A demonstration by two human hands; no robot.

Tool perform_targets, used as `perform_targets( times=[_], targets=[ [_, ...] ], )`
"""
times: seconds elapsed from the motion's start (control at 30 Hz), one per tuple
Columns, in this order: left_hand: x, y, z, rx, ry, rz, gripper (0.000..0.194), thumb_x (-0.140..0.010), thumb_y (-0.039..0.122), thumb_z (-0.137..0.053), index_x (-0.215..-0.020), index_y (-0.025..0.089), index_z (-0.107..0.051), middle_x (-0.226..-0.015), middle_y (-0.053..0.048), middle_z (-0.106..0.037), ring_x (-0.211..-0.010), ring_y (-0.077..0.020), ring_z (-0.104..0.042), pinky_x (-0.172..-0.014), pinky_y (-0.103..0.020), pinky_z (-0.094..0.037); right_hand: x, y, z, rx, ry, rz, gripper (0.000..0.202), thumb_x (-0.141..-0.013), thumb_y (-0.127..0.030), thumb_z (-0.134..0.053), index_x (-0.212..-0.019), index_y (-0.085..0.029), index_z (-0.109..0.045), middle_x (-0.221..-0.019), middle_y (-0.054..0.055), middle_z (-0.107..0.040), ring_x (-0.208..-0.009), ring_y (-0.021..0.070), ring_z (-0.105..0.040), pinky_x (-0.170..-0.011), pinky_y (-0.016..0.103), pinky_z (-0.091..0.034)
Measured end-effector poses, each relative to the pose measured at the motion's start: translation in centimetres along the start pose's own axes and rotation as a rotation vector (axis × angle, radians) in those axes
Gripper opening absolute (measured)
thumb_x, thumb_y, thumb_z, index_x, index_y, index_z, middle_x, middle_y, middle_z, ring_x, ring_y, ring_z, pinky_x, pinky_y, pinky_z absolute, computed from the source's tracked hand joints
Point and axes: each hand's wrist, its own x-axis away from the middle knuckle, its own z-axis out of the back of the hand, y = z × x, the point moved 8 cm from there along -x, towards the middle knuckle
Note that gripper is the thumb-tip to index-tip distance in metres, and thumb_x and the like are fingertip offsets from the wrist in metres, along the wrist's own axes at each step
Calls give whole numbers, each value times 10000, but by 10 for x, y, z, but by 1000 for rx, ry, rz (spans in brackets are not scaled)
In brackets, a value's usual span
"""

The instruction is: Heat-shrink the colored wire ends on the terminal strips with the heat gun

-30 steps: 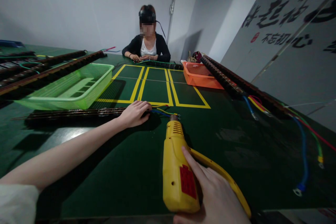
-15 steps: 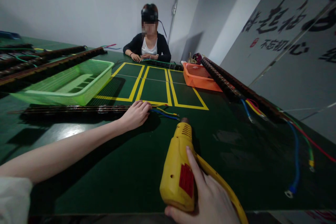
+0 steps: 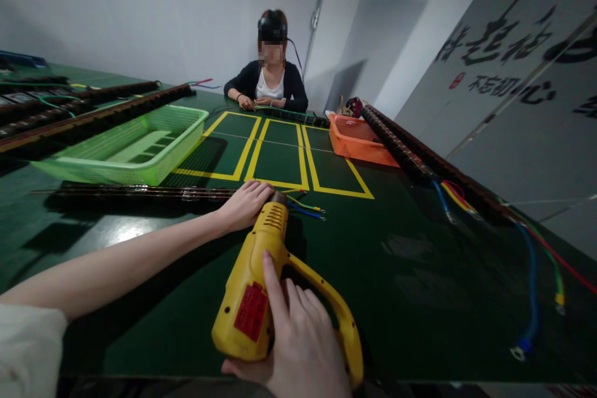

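Note:
My right hand (image 3: 298,329) is wrapped round a yellow heat gun (image 3: 254,280) with a red label, its index finger lying along the body. The gun's metal nozzle points away from me, close beside my left hand (image 3: 247,202). My left hand is closed over the right end of a long dark strip (image 3: 140,194) with thin rods along it. Past my fingers, yellow, green and blue wires (image 3: 305,206) with metal lugs stick out to the right on the green table (image 3: 382,298).
A green basket (image 3: 186,143) stands behind the strip, an orange basket (image 3: 354,143) farther right. More dark strips (image 3: 102,115) lie left and right, with lugged wires (image 3: 532,286) at the right. Across the table sits a person (image 3: 270,84) with hands on another strip.
My right hand has carried the heat gun left, so its nozzle has moved from beyond the wire ends to beside my left hand. The view has shifted slightly.

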Motion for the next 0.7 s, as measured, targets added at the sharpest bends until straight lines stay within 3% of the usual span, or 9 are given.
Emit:
perform_targets(
  times=[0.23, 0.5, 0.7],
  targets=[
    [0, -3, 3, 25, -6, 5, 261, -851, 273, -448, -1071, 142, -495, -1046, -120, -580, -999, -246, -538, -903, -375, -385, 3, 1, 3, -10, 43, 18, 1206, -546, -681, -681, -1461, -236, -33, -1002, 101, -591, -904, 307, -565, -814, 460, -460],
    [0, -5, 0, 13, 17, 4, 201, -846, 226, -441, -1029, 169, -503, -1054, -86, -584, -997, -223, -538, -902, -369, -390, 11, 24, 10, -80, -3, -37, 1273, -465, -596, -771, -1451, -318, -15, -1113, 57, -585, -964, 298, -562, -854, 457, -451],
    [1, -5, 1, 11, 30, -4, 192, -877, 242, -407, -1030, 173, -498, -1072, -81, -578, -1001, -214, -536, -899, -362, -389, 30, 49, 16, -33, -11, -77, 1257, -474, -598, -762, -1454, -304, -32, -1202, 64, -577, -1061, 306, -556, -897, 449, -455]
  ],
)
